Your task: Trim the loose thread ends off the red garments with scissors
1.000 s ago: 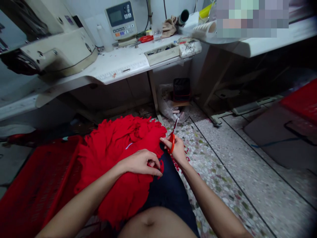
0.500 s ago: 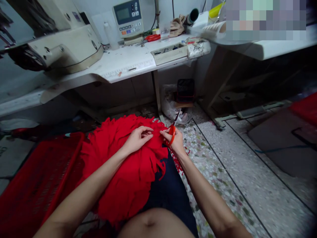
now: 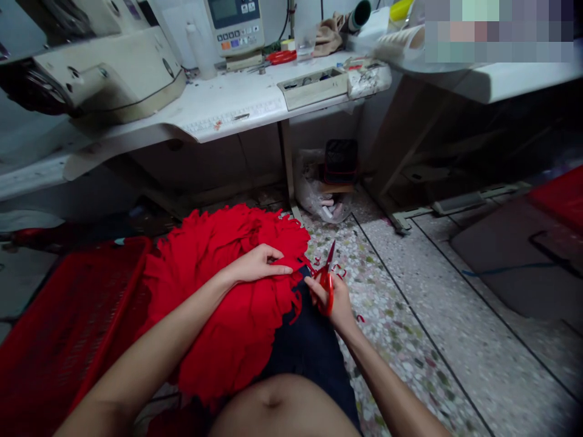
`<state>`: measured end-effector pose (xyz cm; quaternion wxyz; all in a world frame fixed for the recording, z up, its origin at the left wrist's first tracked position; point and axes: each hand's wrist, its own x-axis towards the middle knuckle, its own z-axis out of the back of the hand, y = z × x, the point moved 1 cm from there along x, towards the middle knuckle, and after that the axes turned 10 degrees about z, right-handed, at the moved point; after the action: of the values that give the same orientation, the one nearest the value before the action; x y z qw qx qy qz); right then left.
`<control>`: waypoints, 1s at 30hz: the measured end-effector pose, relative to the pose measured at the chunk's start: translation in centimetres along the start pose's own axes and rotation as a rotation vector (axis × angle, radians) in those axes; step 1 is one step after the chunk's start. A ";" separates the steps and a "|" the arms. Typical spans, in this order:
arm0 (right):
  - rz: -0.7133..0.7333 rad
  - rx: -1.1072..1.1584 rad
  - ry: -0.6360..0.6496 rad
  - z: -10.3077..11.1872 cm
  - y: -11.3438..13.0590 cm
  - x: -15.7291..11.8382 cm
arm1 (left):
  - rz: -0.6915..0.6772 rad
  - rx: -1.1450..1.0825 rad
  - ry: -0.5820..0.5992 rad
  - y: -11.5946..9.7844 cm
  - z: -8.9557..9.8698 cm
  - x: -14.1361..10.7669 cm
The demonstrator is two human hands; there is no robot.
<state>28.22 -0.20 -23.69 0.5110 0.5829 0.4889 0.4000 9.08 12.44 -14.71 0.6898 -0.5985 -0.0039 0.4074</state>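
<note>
A big bundle of red fabric pieces [image 3: 218,303] with fringed edges lies across my lap. My left hand [image 3: 259,264] rests at its right side, thumb and fingers closed on a bit of the red fabric. To the right, my right hand [image 3: 334,300] holds red-handled scissors [image 3: 328,282], their blades pointing up and away from me. The right fingertips are near thin red strips at the bundle's edge; whether they pinch one is too small to tell.
A red plastic crate [image 3: 109,291] stands at the left. Ahead is a white sewing table [image 3: 246,97] with a sewing machine [image 3: 113,73], control panel and parts tray. A plastic bag [image 3: 314,188] sits beneath. Red scraps lie on the speckled floor.
My right hand has moved down and to the right with the scissors, away from the bundle. My left hand has shifted slightly down and right. The view has tilted a little.
</note>
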 end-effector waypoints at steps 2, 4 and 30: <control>-0.054 -0.044 0.073 0.5 -0.8 -1.9 | 0.007 -0.055 -0.044 0.1 0.0 0.1; -0.060 -0.075 0.204 0.9 -1.2 -3.3 | 0.032 -0.132 -0.086 0.1 0.0 0.3; 0.011 -0.263 0.326 -0.3 -2.4 -1.8 | 0.137 -0.291 -0.080 0.4 -0.4 0.3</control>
<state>27.22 -1.95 -25.92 0.4947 0.4415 0.5056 0.5520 9.28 12.25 -15.35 0.5656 -0.6742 -0.0495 0.4723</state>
